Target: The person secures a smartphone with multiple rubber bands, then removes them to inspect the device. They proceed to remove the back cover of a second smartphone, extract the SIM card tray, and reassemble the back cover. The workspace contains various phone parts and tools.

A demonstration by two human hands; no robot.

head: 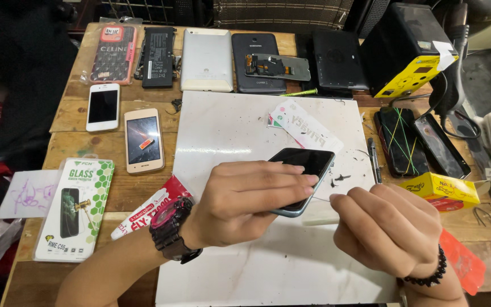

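In the head view, the left hand (245, 202) holds a dark smartphone (308, 165) above a white board (240, 125) which lies on the wooden table (75, 113). The fingers (291, 182) of this hand are closed around the phone from its near side, so the phone is tilted, with the black glass facing up and its far corner free. On the left wrist there is a black watch (171, 230). The right hand (385, 227) is just beside the phone, on its right; the fingers are curled together and the thumb and first finger are pinched narrow, but what they pinch is too thin to tell. This wrist has a black bead bracelet (427, 276). Small dark bits (339, 179) lie on the board near the phone, and a white paper strip (305, 128) lies behind it. On the left part of the table there are a white phone (103, 107), a gold phone (143, 140) and a green and white screen protector package (75, 207). At the far edge stand a silver tablet (207, 59) and a black tablet (257, 54). On the right there are a yellow box (444, 190) and two dark screen panels (421, 145).
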